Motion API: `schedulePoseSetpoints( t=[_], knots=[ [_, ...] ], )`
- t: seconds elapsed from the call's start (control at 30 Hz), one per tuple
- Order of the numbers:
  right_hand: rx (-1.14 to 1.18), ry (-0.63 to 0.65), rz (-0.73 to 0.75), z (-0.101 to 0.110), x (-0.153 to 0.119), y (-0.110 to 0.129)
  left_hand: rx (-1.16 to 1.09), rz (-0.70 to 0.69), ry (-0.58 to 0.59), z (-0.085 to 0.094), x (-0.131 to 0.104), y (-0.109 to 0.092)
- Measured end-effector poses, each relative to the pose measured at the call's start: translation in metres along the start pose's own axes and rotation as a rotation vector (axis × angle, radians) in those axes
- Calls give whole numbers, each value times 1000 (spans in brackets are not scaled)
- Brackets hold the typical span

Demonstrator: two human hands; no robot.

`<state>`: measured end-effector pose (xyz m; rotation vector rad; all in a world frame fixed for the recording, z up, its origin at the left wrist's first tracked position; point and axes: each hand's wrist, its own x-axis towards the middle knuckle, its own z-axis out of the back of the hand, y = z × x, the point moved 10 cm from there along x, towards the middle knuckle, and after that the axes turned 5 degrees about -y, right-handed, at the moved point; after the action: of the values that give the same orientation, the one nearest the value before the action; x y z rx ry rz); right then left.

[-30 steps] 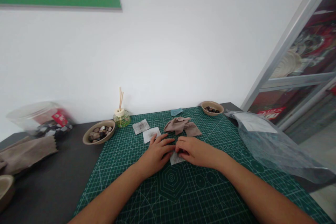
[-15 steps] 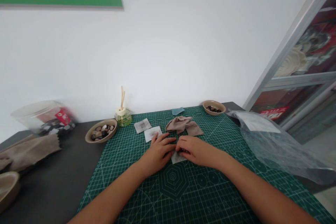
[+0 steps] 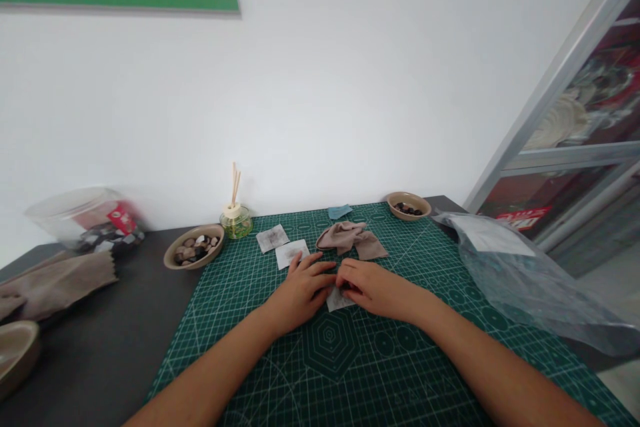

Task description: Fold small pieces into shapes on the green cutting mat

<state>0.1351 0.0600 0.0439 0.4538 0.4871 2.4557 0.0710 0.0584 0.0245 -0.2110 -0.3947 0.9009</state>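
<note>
My left hand (image 3: 300, 290) lies with fingers spread on the green cutting mat (image 3: 240, 360), its fingertips beside a small smudged white sheet (image 3: 339, 300). Over that sheet, my right hand (image 3: 367, 285) is closed, fingers bent down; whatever they hold is hidden. Two more smudged white sheets, one (image 3: 273, 239) farther left and one (image 3: 291, 253) just beyond my left fingers, lie flat. A crumpled brown cloth (image 3: 345, 237) sits just beyond my right hand.
A bowl of stones (image 3: 194, 247) and a reed diffuser (image 3: 236, 220) stand back left, another bowl (image 3: 409, 205) back right. A clear plastic bag (image 3: 520, 280) covers the mat's right edge. At left are a tub (image 3: 95, 220), brown cloth (image 3: 65, 283) and bowl (image 3: 17, 353).
</note>
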Motion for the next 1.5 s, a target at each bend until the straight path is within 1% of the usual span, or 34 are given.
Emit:
schedulePoseSetpoints(
  t=[0.27, 0.4, 0.53, 0.73, 0.87, 1.0, 1.2, 1.33, 1.4, 1.5],
  knots=[
    [-9, 8, 0, 1, -1, 0, -2, 4, 7, -1, 0, 1],
    [5, 13, 18, 1, 0, 4, -4, 10, 15, -2, 0, 1],
    [-21, 29, 1, 3, -1, 3, 0, 11, 10, 0, 1, 0],
    [-10, 7, 39, 3, -1, 8, 5, 8, 10, 0, 1, 0],
    [-5, 17, 25, 2, 0, 6, 4, 4, 6, -1, 1, 0],
    [7, 3, 46, 2, 0, 8, 9, 6, 14, -2, 0, 1],
    [-3, 25, 29, 3, -1, 6, 2, 3, -2, -1, 0, 1],
    [18, 37, 29, 2, 0, 7, -7, 11, 10, 0, 0, 0],
    [14, 24, 26, 2, 1, 7, -7, 13, 13, 0, 0, 0],
    [-32, -40, 7, 7, 2, 3, -3, 8, 5, 0, 0, 0]
  ],
)
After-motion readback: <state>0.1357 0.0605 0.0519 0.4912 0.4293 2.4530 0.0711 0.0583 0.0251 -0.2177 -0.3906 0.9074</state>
